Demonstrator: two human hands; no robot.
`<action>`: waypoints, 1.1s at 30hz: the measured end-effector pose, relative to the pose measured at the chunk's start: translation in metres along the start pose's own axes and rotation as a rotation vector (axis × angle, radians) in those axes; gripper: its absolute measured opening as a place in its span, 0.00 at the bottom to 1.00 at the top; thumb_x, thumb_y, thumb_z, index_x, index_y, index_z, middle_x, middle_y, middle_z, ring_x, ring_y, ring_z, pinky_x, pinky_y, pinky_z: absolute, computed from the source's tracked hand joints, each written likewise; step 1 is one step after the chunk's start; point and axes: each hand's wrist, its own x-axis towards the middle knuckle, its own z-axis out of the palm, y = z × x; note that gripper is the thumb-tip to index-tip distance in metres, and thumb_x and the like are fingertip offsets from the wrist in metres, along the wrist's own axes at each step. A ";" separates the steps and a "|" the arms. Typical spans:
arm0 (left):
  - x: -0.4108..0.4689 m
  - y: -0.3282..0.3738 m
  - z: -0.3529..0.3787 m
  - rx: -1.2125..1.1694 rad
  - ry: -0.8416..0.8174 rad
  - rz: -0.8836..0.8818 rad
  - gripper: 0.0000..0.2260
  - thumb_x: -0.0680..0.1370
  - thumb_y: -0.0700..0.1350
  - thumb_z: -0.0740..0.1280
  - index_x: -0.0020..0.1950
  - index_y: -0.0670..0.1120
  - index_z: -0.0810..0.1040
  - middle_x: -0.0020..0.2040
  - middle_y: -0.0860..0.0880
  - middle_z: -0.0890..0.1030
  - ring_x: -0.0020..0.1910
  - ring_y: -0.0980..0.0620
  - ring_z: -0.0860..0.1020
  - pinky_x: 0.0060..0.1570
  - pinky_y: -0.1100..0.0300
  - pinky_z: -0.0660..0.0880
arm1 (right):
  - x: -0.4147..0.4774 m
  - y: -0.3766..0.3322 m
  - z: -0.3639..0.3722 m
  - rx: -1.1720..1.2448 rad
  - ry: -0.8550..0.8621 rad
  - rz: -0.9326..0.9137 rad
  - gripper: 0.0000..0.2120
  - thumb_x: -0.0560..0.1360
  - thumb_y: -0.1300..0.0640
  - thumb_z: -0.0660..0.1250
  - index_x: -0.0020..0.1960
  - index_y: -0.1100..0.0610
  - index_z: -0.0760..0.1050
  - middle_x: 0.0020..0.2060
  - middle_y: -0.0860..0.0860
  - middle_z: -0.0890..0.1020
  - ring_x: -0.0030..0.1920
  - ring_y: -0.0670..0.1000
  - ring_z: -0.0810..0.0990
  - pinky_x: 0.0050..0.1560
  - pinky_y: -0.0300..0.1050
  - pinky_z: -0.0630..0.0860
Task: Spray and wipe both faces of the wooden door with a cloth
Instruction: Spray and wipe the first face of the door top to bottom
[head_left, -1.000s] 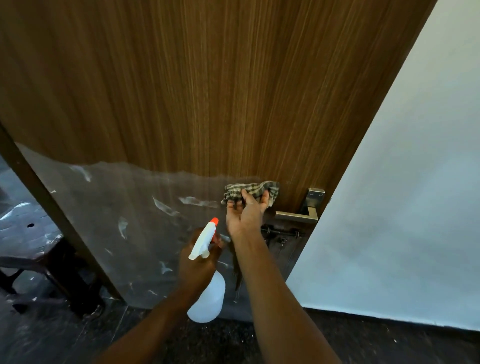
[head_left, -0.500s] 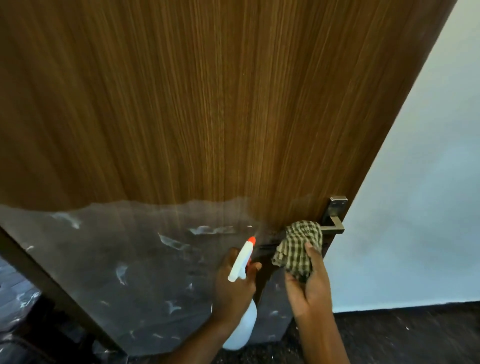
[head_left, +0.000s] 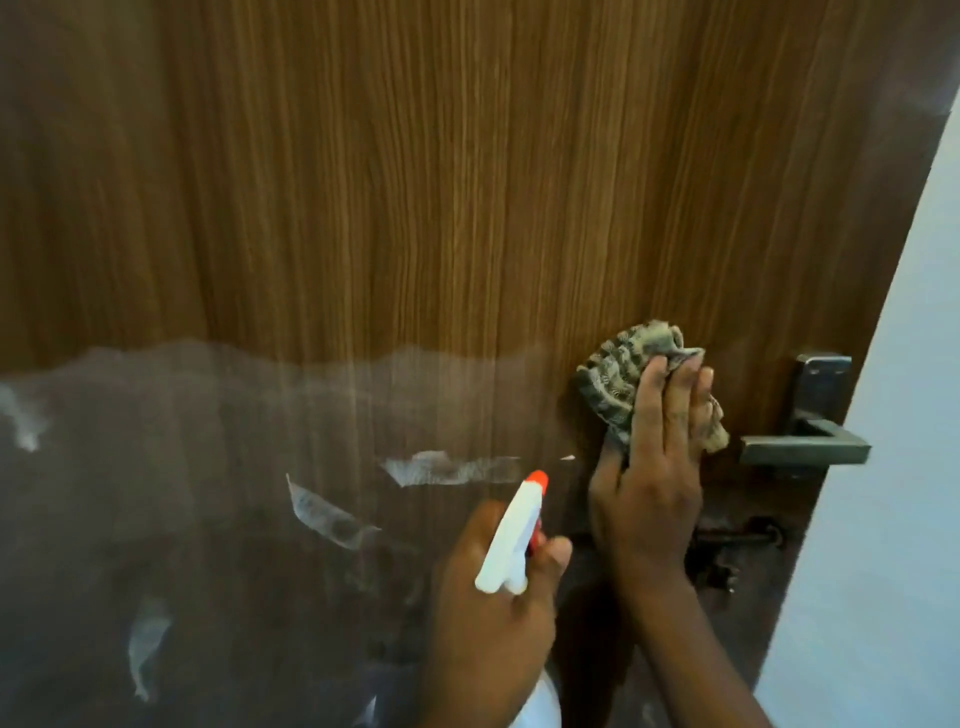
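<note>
Head view: my right hand (head_left: 647, 488) presses the cloth (head_left: 618, 379) flat-fingered on the door (head_left: 467, 182) to wipe, my left hand (head_left: 493, 618) gripping the sprayer (head_left: 511, 535) ready.

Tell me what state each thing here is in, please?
wooden door: bare above, cloudy film below.
cloth: crumpled, pressed on the door by the right hand.
spray bottle: gripped by the left hand, nozzle toward the door.
door handle: level, untouched.
</note>
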 end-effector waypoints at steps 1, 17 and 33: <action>0.002 -0.006 -0.002 0.002 -0.009 0.050 0.13 0.72 0.49 0.70 0.54 0.59 0.73 0.47 0.63 0.77 0.43 0.63 0.76 0.46 0.74 0.73 | -0.013 0.010 0.003 -0.033 -0.007 -0.081 0.33 0.79 0.60 0.61 0.80 0.60 0.53 0.79 0.63 0.57 0.81 0.60 0.51 0.80 0.54 0.49; -0.011 -0.056 -0.050 0.083 0.100 0.443 0.20 0.77 0.54 0.63 0.69 0.54 0.69 0.66 0.56 0.74 0.59 0.64 0.70 0.46 0.84 0.63 | -0.028 0.022 0.011 -0.207 -0.025 -0.411 0.31 0.81 0.44 0.52 0.79 0.60 0.62 0.79 0.63 0.57 0.74 0.66 0.65 0.65 0.64 0.71; -0.017 -0.047 -0.105 0.054 0.132 0.336 0.23 0.77 0.54 0.63 0.70 0.49 0.67 0.63 0.46 0.77 0.60 0.49 0.77 0.62 0.52 0.73 | -0.025 -0.005 0.017 -0.303 -0.003 -0.646 0.30 0.79 0.46 0.54 0.80 0.54 0.59 0.79 0.55 0.61 0.78 0.57 0.60 0.70 0.63 0.67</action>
